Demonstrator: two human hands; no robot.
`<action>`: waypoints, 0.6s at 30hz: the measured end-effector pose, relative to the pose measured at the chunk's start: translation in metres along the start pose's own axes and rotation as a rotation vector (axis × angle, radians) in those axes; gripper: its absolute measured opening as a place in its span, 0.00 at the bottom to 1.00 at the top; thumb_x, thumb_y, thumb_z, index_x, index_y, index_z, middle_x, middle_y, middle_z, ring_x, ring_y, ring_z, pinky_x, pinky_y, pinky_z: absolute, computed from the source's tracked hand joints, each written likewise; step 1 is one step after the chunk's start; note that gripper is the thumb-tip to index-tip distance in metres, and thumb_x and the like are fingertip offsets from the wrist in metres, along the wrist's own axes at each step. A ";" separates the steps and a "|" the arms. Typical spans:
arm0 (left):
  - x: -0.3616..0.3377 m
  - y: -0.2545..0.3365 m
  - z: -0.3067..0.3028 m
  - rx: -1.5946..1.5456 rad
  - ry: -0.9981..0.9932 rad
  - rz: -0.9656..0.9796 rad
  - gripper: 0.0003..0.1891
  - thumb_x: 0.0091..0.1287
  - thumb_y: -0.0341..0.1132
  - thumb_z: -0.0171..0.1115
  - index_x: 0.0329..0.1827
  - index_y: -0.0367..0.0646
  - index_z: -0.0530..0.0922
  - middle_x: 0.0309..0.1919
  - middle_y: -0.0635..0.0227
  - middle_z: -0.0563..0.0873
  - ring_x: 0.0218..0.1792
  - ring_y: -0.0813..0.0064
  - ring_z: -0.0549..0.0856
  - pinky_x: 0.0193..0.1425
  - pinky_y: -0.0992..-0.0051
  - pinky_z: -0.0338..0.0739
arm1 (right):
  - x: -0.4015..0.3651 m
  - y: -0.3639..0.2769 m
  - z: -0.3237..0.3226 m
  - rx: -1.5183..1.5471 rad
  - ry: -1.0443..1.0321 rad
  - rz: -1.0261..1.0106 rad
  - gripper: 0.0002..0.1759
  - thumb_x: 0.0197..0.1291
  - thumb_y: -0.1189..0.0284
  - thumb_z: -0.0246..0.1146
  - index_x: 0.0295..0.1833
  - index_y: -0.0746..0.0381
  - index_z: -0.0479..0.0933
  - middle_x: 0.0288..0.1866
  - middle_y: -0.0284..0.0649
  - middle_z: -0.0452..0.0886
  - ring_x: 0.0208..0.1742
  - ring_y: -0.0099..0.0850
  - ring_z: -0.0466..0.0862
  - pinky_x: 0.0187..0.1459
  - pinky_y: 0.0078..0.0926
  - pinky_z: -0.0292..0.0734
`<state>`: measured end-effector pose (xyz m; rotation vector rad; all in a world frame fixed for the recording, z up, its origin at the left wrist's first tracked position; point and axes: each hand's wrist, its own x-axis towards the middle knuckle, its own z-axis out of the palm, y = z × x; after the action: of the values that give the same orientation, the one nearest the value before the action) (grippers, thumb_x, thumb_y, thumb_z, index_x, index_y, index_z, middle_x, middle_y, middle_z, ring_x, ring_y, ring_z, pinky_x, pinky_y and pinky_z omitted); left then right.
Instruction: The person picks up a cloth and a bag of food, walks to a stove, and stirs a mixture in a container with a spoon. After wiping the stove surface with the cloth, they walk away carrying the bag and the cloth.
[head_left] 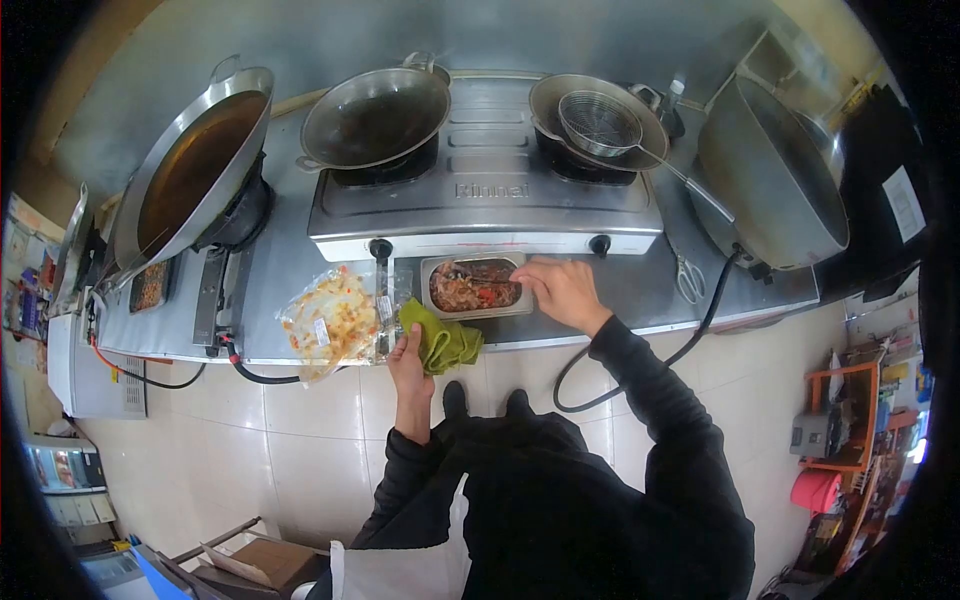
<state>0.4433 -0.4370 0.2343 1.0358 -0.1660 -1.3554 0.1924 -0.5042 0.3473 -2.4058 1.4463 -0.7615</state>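
A green cloth (447, 340) is bunched in my left hand (407, 370), against the front side of a rectangular metal pan (433, 306). The pan holds chopped, reddish-brown food (470, 292). My right hand (562, 290) reaches over the pan's right end, its fingers pinched together. From those fingertips a dark, slender thing (484, 271) runs across the food; I cannot tell what it is. Left of the cloth lies a clear plastic bag (328, 318) of pale and orange food pieces with a white label.
Behind the pan stands a two-burner gas stove (485, 205) bearing a wok (375, 118) and another wok (545, 105) with a wire strainer (600, 122). Large woks flank it, the left one (200, 165) holding brown liquid. Scissors (688, 278) and a black hose (712, 315) lie right.
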 end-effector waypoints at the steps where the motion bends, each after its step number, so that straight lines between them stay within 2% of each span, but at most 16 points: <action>1: 0.000 0.000 0.000 0.006 0.006 -0.003 0.09 0.66 0.32 0.62 0.43 0.35 0.80 0.37 0.66 0.86 0.34 0.76 0.85 0.38 0.76 0.81 | 0.003 -0.003 0.000 -0.013 0.008 -0.022 0.08 0.57 0.73 0.57 0.37 0.53 0.82 0.32 0.32 0.82 0.27 0.39 0.81 0.29 0.35 0.74; 8: -0.003 0.002 -0.003 0.010 0.005 -0.015 0.09 0.67 0.32 0.61 0.43 0.35 0.80 0.37 0.66 0.85 0.34 0.75 0.85 0.38 0.75 0.81 | 0.012 -0.018 -0.016 -0.152 0.002 -0.151 0.13 0.45 0.78 0.58 0.37 0.54 0.82 0.34 0.32 0.81 0.27 0.37 0.81 0.28 0.33 0.76; 15: -0.001 0.001 -0.001 0.000 0.014 -0.019 0.09 0.67 0.33 0.61 0.43 0.35 0.80 0.37 0.66 0.85 0.34 0.76 0.85 0.37 0.76 0.81 | 0.012 -0.016 -0.016 -0.168 0.057 -0.181 0.14 0.43 0.79 0.59 0.37 0.55 0.82 0.33 0.32 0.81 0.28 0.37 0.82 0.29 0.31 0.76; 18: 0.001 0.000 -0.005 0.013 0.000 -0.032 0.11 0.67 0.33 0.60 0.46 0.34 0.79 0.40 0.64 0.84 0.38 0.72 0.84 0.43 0.72 0.81 | 0.013 -0.021 -0.024 -0.179 0.053 -0.169 0.13 0.43 0.79 0.60 0.36 0.55 0.82 0.32 0.31 0.81 0.27 0.37 0.82 0.28 0.31 0.76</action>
<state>0.4467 -0.4355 0.2309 1.0539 -0.1589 -1.3848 0.1999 -0.5036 0.3803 -2.6902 1.3975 -0.7673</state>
